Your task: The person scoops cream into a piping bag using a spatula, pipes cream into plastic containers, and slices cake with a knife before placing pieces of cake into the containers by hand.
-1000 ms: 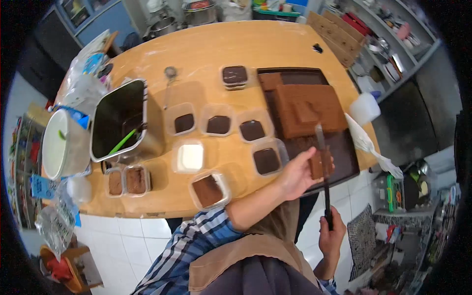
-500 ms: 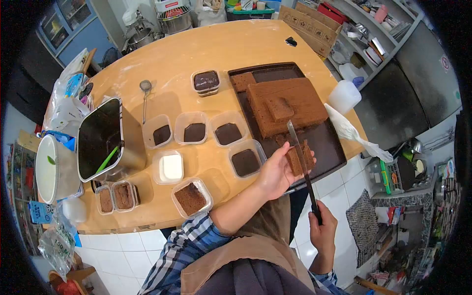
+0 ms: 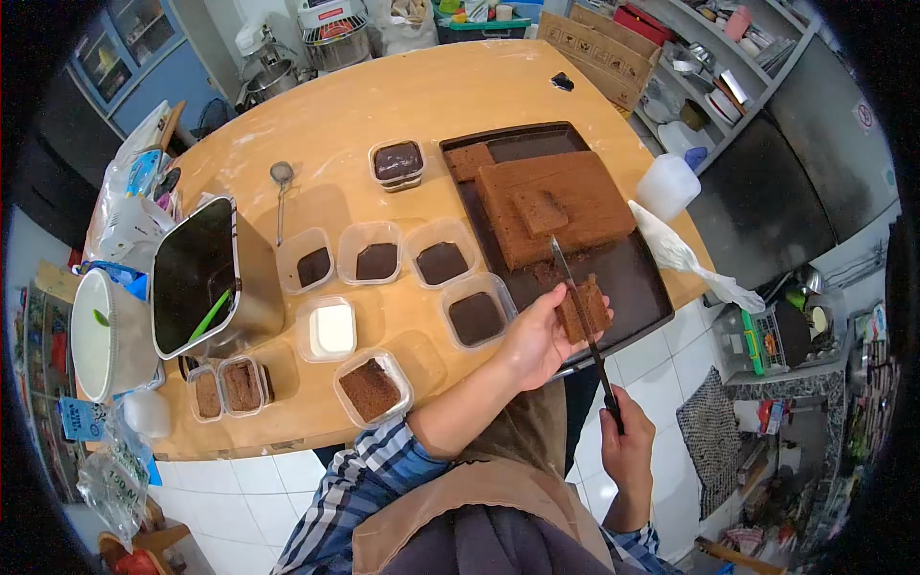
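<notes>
My left hand [image 3: 539, 337] holds a piece of brown cake [image 3: 591, 309] over the near edge of the dark tray [image 3: 628, 287]. A long knife [image 3: 592, 347] lies across that piece, its black handle in my right hand [image 3: 628, 436]. Behind them on the tray rests a large brown cake slab [image 3: 575, 196] with a small piece on top. Left of the tray stand square plastic cups with dark layers, one of them here [image 3: 476, 316]. A cup with a white layer [image 3: 331, 329] and one with a cake piece [image 3: 372, 388] sit nearer the left.
A deep metal container [image 3: 259, 287] with a green spatula [image 3: 211, 314] and a white tub [image 3: 115, 335] stand at the left. A small strainer [image 3: 281, 174] lies farther back. A white jug [image 3: 668, 185] and a piping bag [image 3: 685, 254] are right of the tray.
The view has shifted since the first frame, most of it before the second. The knife blade lies across the held cake piece throughout, with its angle slightly changed.
</notes>
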A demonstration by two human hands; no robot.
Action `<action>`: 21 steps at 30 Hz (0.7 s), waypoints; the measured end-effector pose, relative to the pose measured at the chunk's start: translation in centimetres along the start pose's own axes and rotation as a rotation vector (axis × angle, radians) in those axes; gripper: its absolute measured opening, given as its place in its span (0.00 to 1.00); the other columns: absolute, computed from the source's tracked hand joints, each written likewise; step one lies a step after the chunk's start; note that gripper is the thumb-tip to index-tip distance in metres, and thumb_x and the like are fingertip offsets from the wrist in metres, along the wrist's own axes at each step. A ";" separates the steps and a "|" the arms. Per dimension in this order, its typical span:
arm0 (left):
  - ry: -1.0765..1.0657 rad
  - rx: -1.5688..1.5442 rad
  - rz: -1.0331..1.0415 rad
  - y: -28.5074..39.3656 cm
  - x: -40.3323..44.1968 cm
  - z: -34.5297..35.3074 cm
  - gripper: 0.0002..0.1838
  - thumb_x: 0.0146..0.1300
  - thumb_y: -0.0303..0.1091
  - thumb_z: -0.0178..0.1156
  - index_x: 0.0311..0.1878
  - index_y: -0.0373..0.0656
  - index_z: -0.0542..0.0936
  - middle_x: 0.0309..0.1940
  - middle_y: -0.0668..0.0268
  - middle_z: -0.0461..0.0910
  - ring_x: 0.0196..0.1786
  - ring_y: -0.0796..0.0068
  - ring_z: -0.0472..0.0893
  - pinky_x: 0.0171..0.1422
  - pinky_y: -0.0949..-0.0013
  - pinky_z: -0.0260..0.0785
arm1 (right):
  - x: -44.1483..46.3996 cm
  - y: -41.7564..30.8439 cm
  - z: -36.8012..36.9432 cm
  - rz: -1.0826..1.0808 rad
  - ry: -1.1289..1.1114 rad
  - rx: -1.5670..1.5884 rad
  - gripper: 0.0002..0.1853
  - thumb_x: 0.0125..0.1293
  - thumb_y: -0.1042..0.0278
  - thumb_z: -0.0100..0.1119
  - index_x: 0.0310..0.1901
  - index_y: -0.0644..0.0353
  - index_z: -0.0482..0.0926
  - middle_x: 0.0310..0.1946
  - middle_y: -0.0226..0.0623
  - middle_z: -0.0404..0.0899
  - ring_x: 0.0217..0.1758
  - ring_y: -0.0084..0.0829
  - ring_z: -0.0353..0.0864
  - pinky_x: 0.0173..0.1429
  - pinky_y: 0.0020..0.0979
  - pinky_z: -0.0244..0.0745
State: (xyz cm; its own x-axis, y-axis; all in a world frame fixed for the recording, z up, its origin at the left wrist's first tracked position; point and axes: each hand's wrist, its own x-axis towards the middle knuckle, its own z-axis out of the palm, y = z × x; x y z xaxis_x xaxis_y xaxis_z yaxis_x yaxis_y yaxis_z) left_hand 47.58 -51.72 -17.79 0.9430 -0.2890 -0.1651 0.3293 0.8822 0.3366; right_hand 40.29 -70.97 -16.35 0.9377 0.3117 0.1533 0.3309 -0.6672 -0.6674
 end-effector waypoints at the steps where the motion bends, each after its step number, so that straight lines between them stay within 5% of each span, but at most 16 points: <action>1: -0.003 0.002 -0.004 0.0 0.0 0.0 0.26 0.71 0.48 0.36 0.61 0.37 0.63 0.58 0.50 0.69 0.61 0.56 0.70 0.64 0.59 0.63 | 0.1 0.0 0.1 -0.021 0.012 -0.003 0.18 0.58 0.78 0.53 0.52 0.66 0.71 0.33 0.50 0.76 0.33 0.48 0.77 0.37 0.39 0.72; 4: -0.009 -0.001 -0.022 -0.3 0.0 -0.2 0.25 0.71 0.48 0.36 0.61 0.38 0.62 0.58 0.51 0.69 0.61 0.56 0.70 0.64 0.58 0.64 | 0.3 -0.4 0.1 0.015 -0.002 -0.009 0.18 0.59 0.78 0.53 0.52 0.66 0.71 0.32 0.50 0.76 0.34 0.48 0.77 0.37 0.39 0.72; 7: -0.002 0.018 -0.024 -0.2 0.0 -0.2 0.25 0.71 0.48 0.35 0.62 0.39 0.62 0.58 0.51 0.69 0.61 0.55 0.70 0.63 0.58 0.64 | 0.3 0.2 0.6 0.006 0.039 -0.013 0.17 0.57 0.81 0.55 0.51 0.66 0.73 0.32 0.45 0.78 0.32 0.34 0.78 0.38 0.31 0.72; 21: 0.014 0.008 -0.023 0.2 -0.3 -0.1 0.25 0.71 0.47 0.36 0.61 0.36 0.62 0.57 0.51 0.70 0.60 0.56 0.70 0.65 0.57 0.62 | 0.4 -0.3 0.6 0.007 0.017 0.006 0.18 0.58 0.80 0.54 0.52 0.66 0.72 0.33 0.47 0.78 0.32 0.37 0.78 0.39 0.30 0.72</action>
State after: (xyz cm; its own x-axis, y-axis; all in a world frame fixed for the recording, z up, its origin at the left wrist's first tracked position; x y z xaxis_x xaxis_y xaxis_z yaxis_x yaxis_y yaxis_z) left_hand 47.39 -51.44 -17.74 0.9346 -0.3037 -0.1853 0.3509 0.8724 0.3401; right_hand 40.49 -70.26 -16.56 0.9416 0.2954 0.1613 0.3240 -0.6653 -0.6726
